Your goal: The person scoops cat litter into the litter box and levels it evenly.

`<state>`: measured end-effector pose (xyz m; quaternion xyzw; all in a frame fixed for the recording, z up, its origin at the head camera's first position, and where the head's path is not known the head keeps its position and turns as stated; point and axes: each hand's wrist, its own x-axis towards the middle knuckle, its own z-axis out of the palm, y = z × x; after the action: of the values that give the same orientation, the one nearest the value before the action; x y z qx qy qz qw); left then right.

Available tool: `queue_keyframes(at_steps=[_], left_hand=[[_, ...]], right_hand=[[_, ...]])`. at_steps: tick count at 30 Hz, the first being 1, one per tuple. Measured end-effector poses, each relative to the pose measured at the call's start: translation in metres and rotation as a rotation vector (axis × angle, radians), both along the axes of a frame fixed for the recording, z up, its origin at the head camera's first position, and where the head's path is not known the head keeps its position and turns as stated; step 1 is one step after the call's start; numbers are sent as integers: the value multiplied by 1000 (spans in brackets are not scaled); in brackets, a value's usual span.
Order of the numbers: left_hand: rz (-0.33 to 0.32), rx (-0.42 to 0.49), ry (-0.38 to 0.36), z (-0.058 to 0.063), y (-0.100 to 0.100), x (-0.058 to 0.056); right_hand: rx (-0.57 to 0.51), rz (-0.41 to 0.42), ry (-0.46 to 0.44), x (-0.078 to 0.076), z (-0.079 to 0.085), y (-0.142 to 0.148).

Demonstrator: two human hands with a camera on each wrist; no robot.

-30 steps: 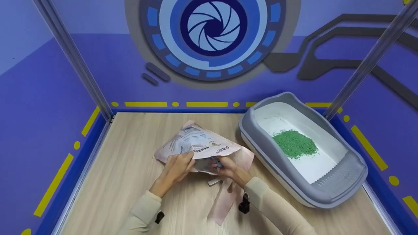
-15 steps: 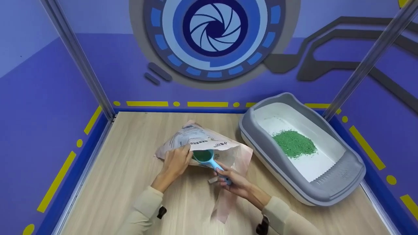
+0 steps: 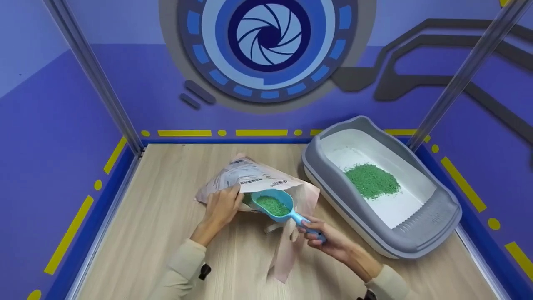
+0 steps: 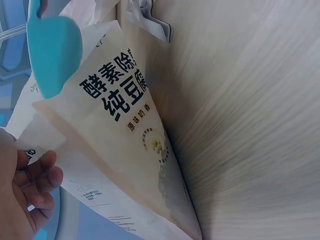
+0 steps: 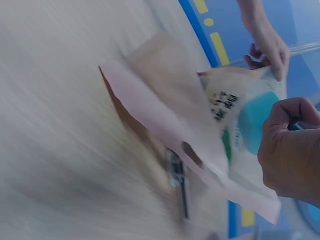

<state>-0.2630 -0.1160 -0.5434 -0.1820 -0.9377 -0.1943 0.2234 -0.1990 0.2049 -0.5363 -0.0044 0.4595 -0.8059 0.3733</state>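
Currently, the left hand [image 3: 222, 208] pinches a pale-pink printed bag [image 3: 241, 175]. The right hand [image 3: 329, 238] grips a light-blue plastic scoop [image 3: 285, 200].

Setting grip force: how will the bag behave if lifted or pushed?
Probably floppy: the bag bends and creases. Pushed, it may crumple rather than roll: its walls look slack. Tipped, it might spill any contents: its mouth gapes.

Light-blue scoop [image 4: 55, 52] (its granules [image 3: 272, 205] green)

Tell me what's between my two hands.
In the head view, the blue scoop, holding green granules, is between them, at the open bag; your right hand grips its handle.
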Motion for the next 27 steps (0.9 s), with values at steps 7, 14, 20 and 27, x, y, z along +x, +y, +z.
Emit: queue_keyframes(at_steps=[7,14,20,27], left_hand=[[-3,-9,4,-2,0,2],[-10,-1,1,-2,2,2],[-13,15,-12,-2,2,3],[-18,21,-27,-3,6,3]], right_hand=[[110,47,109,3,46,57],[36,7,208,-6,96,130],[49,-152,196,-33,126,186],[30,-271,31,-72,123,232]])
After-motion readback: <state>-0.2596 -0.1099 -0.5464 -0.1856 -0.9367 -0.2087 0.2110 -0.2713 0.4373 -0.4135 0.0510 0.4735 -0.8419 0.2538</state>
